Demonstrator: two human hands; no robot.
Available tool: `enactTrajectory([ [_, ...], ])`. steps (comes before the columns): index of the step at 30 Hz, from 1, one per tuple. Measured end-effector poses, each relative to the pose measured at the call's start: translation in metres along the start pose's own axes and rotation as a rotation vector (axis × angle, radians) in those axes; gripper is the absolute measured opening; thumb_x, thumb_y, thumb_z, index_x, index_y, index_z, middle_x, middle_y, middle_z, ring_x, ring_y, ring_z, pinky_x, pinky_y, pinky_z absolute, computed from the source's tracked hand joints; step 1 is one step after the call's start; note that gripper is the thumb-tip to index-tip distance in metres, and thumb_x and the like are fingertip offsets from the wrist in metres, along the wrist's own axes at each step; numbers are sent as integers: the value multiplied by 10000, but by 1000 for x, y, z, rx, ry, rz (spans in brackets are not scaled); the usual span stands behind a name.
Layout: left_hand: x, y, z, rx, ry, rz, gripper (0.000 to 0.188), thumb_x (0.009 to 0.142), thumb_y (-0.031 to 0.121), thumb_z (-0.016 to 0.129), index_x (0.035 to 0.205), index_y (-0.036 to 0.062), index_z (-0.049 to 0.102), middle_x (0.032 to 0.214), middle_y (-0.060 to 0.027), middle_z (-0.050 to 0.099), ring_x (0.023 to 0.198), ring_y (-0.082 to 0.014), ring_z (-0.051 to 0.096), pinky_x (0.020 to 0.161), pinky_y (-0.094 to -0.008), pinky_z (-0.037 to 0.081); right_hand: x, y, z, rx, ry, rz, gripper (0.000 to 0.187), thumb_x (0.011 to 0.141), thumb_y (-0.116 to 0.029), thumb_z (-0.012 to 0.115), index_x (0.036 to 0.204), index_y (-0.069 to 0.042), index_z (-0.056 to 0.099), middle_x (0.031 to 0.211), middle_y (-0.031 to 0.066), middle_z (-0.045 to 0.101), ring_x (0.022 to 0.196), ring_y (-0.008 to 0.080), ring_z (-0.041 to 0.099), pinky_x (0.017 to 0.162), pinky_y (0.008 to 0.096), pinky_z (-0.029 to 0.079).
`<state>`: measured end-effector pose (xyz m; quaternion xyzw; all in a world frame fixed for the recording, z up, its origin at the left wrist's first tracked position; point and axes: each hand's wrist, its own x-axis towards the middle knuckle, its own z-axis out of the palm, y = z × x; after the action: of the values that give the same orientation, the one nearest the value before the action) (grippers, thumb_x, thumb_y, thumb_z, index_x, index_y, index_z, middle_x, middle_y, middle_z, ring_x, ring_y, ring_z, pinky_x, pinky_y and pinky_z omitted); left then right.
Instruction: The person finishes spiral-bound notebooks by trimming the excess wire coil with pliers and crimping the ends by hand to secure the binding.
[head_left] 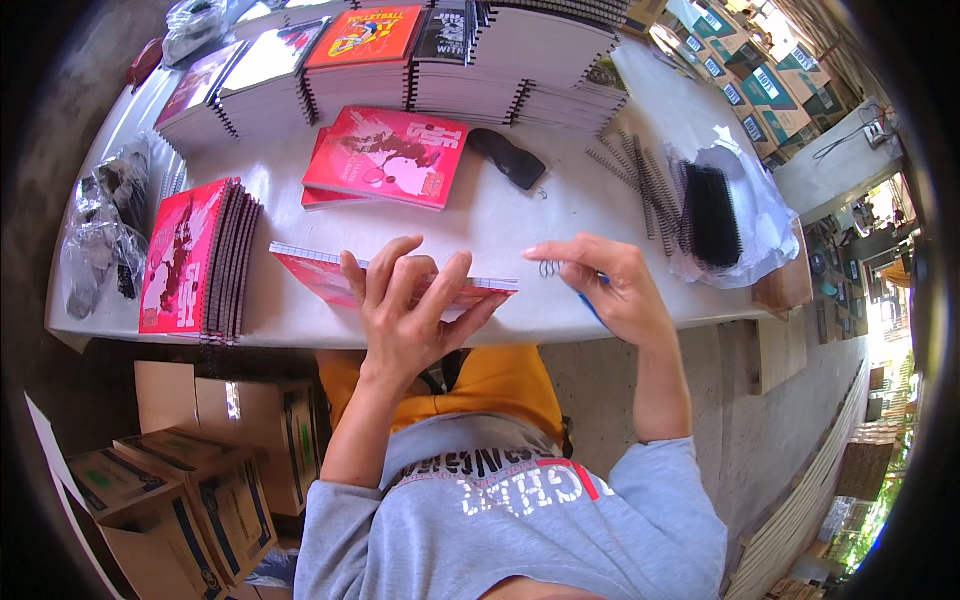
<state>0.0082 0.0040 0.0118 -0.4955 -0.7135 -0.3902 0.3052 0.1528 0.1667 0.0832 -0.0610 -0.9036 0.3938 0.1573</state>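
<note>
One notebook point(318, 277), left hand point(408, 312) grasping, near table edge point(570, 334); right hand point(618, 285) pinches coil point(549, 269), slight gap between.

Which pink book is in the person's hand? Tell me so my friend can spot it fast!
Start at the big white table and look along its near edge. There, the left hand grips a tilted pink book. Other pink books are on the table, but this is the only one being held.

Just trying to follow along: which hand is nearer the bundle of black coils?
Right. The right hand is left of the bundle of black coils; the left hand is farther left, holding a pink-covered notebook.
</note>
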Motion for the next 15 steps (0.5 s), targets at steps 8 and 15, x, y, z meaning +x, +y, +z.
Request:
enactTrajectory([
  [8,2,5,-8,-52,-19,-12,357,618,360,784,916,202,666,715,13,459,981,-193,537,1103,-482,36,4,-1,28,84,319,-102,319,706,104,659,949,-97,705,893,60,630,789,159,622,698,253,505],
  [15,7,7,-12,-82,-41,-40,271,656,332,766,852,190,644,703,9,426,885,-185,522,1092,-478,60,2,5,27,369,117,-45,284,720,104,659,955,-53,690,919,70,620,824,143,604,716,249,509],
])
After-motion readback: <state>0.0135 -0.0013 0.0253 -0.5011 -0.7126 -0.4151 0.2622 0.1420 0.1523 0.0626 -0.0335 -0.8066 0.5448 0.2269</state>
